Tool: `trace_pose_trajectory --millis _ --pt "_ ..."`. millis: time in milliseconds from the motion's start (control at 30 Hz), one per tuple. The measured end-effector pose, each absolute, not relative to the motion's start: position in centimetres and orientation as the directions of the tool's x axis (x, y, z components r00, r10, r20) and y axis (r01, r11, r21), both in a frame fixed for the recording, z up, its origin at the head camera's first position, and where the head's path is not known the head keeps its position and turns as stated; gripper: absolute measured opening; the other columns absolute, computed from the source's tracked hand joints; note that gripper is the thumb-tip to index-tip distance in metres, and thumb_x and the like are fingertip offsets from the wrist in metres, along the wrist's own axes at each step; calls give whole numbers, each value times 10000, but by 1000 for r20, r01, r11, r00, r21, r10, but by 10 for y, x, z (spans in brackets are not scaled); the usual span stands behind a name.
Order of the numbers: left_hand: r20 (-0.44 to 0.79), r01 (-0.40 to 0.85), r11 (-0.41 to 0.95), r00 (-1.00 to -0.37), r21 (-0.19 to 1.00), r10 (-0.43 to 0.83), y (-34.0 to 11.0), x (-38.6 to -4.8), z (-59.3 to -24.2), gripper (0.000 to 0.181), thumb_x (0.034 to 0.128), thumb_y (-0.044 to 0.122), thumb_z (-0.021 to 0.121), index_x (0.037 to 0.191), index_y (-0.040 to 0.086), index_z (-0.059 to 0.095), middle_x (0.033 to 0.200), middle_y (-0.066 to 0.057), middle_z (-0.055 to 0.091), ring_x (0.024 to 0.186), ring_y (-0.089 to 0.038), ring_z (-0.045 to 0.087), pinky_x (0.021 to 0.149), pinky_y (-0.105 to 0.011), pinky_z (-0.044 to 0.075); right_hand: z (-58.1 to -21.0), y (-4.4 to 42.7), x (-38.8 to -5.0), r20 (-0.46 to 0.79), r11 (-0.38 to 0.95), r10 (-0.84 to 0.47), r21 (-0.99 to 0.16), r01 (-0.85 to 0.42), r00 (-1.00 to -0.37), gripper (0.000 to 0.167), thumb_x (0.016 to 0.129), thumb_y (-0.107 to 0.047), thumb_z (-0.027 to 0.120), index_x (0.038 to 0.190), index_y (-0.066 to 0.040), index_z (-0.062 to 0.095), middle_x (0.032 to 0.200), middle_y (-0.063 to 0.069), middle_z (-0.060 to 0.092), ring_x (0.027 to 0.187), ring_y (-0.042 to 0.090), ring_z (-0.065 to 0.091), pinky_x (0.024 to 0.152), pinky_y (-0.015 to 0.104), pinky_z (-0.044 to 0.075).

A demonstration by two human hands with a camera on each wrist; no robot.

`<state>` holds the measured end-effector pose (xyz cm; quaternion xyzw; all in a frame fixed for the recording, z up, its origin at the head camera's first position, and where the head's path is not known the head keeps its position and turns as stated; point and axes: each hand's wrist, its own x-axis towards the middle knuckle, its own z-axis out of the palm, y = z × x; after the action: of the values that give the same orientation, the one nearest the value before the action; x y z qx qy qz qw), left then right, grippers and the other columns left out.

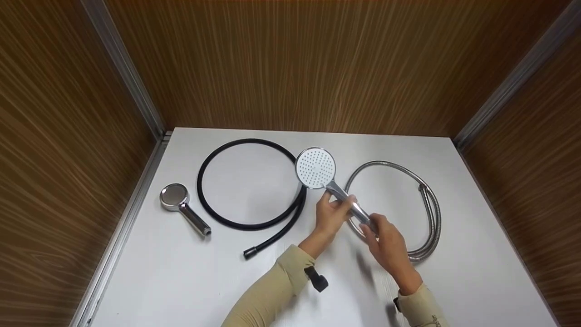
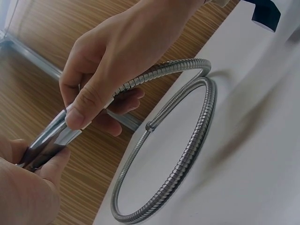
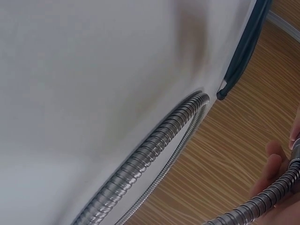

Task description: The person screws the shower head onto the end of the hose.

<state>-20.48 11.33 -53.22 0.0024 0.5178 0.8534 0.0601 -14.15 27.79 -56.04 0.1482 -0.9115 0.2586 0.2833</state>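
Observation:
A chrome hand shower head [image 1: 316, 168] with a round white spray face is held up over the table. My left hand [image 1: 330, 216] grips its handle near the middle. At the handle's lower end, my right hand [image 1: 390, 244] holds the end of a silver metal shower hose [image 1: 436, 218] against it. In the left wrist view, the hose [image 2: 180, 171] runs out from under the right hand [image 2: 124, 51] and loops down onto the table. The fingers hide the joint, so I cannot tell whether it is screwed together.
A smaller chrome shower head [image 1: 194, 219] lies at the left of the white table [image 1: 172, 281]. A black hose [image 1: 199, 188] lies coiled left of my hands, its end fitting [image 1: 250, 253] toward me. Wood-grain panels [image 1: 290, 68] stand at the back and sides.

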Motion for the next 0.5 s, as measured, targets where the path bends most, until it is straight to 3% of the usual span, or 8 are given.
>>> trace_pose_trajectory --millis 300,500 --pt "-60 -103 -459 -993 883 106 114 -204 -532 460 956 85 779 1371 17 591 1047 -235 784 985 -275 792 886 -372 696 -562 277 -142 617 838 -103 -368 -403 -780 404 852 -53 871 1157 60 633 850 138 705 684 191 607 558 395 550" --pt "-51 -91 -461 -994 883 97 115 -204 -531 448 953 74 779 1355 -2 597 1043 -250 782 960 -258 793 871 -381 699 -562 278 -143 616 835 -106 -372 -407 -780 354 855 -27 857 1130 52 649 827 123 690 683 185 588 561 398 541"
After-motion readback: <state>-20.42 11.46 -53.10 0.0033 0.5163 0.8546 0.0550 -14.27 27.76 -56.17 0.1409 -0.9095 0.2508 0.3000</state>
